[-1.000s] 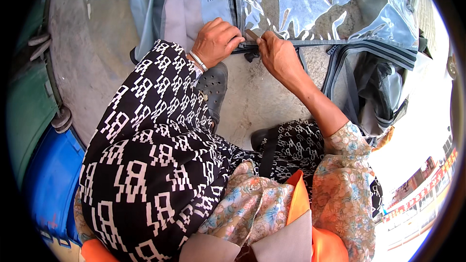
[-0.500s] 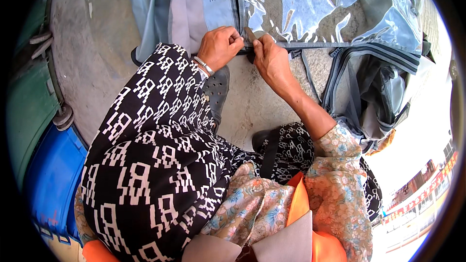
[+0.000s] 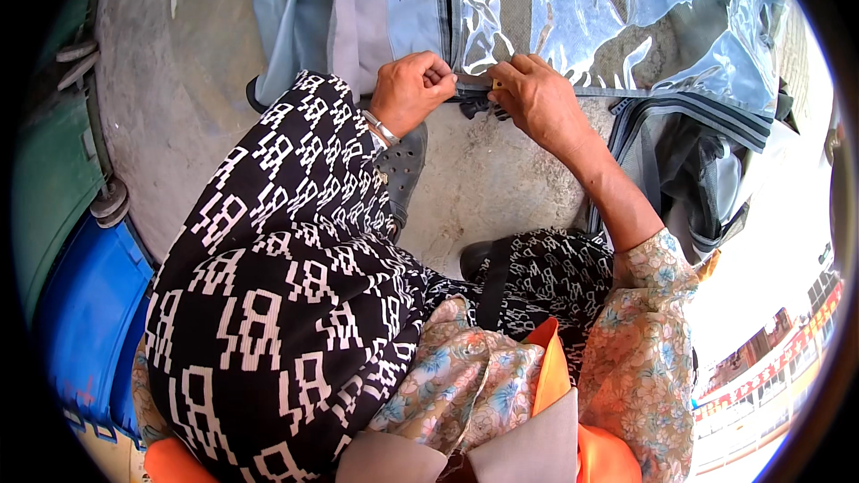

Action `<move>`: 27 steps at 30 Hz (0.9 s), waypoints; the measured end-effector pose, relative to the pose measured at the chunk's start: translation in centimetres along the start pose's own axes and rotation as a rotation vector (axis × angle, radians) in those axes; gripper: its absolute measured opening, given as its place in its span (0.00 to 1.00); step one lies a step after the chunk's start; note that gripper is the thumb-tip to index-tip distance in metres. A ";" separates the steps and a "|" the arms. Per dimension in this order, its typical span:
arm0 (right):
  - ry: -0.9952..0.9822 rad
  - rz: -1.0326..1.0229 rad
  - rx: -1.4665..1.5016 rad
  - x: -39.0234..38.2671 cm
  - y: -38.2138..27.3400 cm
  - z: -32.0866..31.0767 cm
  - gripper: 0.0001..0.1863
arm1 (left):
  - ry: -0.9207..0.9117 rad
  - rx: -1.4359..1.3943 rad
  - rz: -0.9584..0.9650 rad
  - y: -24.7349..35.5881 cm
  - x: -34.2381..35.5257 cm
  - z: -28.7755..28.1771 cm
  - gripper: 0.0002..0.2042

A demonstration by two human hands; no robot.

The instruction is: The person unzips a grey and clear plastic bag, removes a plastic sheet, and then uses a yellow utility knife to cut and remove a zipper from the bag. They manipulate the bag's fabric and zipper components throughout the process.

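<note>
A large cover of clear plastic (image 3: pixel 582 13) with grey fabric panels (image 3: pixel 407 13) lies spread ahead of me. My left hand (image 3: pixel 413 94) pinches its dark hemmed edge beside the grey panel. To the right of it, my right hand (image 3: pixel 537 98) is closed on a small tool (image 3: pixel 497 85), mostly covered by the fingers, with a yellowish bit showing at the fingertips. That hand sits over the hem of the clear panel. A black plastic buckle (image 3: pixel 474 105) hangs just below the edge, between the hands.
Grey striped webbing and bunched dark fabric (image 3: pixel 707 161) lie at the right. My shoe (image 3: pixel 403 170) stands on the concrete floor (image 3: pixel 456 188) under the left hand. A blue bin (image 3: pixel 89 313) and a green bin (image 3: pixel 54 179) stand at the left.
My right hand has moved a little right, away from the left hand, and its blade-like tool no longer points up between them. The cover has shifted slightly right.
</note>
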State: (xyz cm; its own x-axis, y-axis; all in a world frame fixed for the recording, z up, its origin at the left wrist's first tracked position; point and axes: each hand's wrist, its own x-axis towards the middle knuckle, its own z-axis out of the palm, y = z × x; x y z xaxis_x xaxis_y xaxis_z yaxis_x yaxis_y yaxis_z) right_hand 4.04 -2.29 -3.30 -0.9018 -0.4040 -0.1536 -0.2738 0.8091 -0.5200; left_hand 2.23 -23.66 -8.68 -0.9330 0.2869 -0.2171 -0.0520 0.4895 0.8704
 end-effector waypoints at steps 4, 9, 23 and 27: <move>-0.105 0.045 0.070 0.8 0.6 -0.2 0.11 | 0.015 0.045 0.057 0.3 -0.1 0.0 0.08; -0.217 0.070 0.221 2.8 1.8 -0.2 0.11 | 0.057 0.109 0.161 0.2 -0.2 -0.1 0.07; -0.338 0.166 0.270 6.0 1.8 -3.2 0.11 | 0.073 0.113 0.160 0.6 0.3 -0.6 0.08; -0.312 0.238 0.329 6.0 2.1 -2.8 0.12 | 0.083 0.140 0.173 1.0 0.5 -1.0 0.08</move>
State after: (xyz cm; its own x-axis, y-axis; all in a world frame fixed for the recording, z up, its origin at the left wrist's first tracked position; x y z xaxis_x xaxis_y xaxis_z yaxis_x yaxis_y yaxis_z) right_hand -2.90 -1.84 -2.92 -0.7700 -0.3738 -0.5172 0.0919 0.7371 -0.6695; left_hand 1.41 -23.86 -7.50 -0.9501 0.3106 -0.0277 0.1558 0.5499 0.8205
